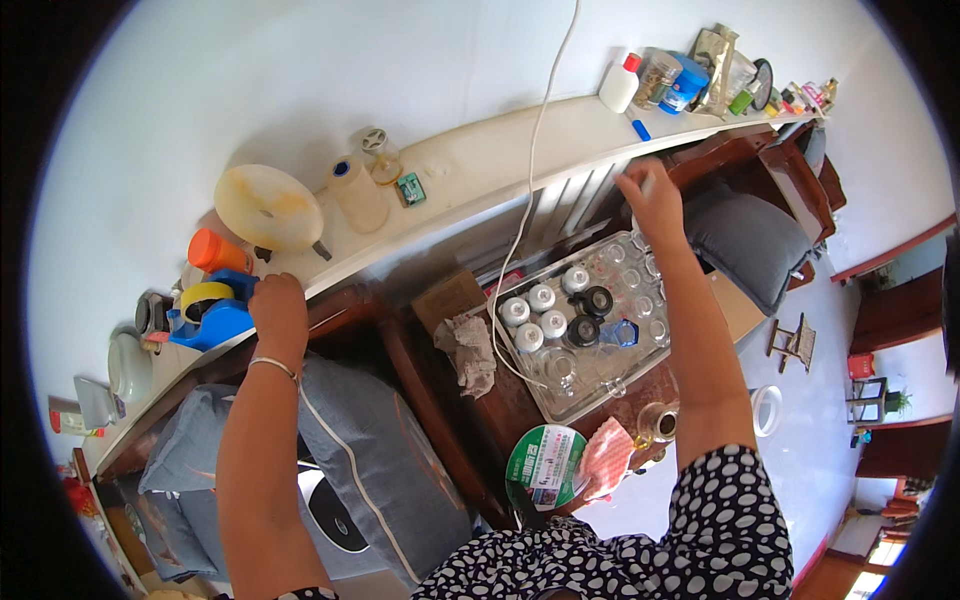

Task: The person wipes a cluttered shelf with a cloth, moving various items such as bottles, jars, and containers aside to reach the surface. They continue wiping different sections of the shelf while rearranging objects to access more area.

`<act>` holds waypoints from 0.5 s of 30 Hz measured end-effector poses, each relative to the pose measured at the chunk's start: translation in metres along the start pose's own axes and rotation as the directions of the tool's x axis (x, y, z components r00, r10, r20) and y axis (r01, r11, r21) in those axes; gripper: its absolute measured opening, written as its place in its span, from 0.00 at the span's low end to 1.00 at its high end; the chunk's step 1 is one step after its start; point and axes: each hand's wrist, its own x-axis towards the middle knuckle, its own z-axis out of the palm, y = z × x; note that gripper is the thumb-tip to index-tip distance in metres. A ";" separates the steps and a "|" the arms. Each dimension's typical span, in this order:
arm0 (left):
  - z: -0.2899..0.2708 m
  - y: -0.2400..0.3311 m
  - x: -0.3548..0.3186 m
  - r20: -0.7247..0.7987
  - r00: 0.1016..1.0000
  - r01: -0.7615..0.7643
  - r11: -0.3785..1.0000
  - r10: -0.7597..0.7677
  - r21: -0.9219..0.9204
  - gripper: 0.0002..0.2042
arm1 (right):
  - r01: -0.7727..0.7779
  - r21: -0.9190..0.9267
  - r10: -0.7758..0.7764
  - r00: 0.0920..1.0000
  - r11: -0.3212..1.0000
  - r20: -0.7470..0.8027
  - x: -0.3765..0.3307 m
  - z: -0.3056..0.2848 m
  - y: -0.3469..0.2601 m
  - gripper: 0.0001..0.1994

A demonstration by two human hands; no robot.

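My left hand (pixel 279 318) grips a blue tape dispenser (pixel 213 318) with a yellow tape roll (pixel 203 295), which sits on a white ledge (pixel 470 160) at the left. My right hand (pixel 655 203) reaches up over the far edge of a clear plastic tray (pixel 560 400); its fingers are pinched on a small pale object that I cannot identify. The tray holds several small jars with white and black lids (pixel 555 322) and stands on a dark wooden side table (pixel 500 410).
On the ledge: an orange-capped container (pixel 218 250), a cream disc (pixel 268 207), a paper roll (pixel 356 192), a white bottle (pixel 620 82), jars. A white cable (pixel 535 170) hangs down. A rag (pixel 468 350), grey cushions (pixel 375 460) (pixel 745 240), a green lid (pixel 545 465) and a pink cloth (pixel 607 455) lie nearby.
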 end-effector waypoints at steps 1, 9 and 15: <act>-0.001 0.005 0.002 0.003 1.000 -0.004 1.000 0.004 0.003 0.04 | 0.186 -0.140 -0.197 0.978 0.973 -0.068 0.028 0.011 0.002 0.16; -0.007 0.004 0.003 0.102 0.995 -0.011 1.000 0.009 0.020 0.05 | 0.249 -0.587 -0.066 0.947 0.771 0.314 0.135 0.069 -0.007 0.20; -0.006 0.004 0.006 0.162 0.987 0.008 1.000 -0.012 0.025 0.04 | 0.058 -0.431 0.039 0.976 0.901 0.212 0.160 0.064 0.035 0.28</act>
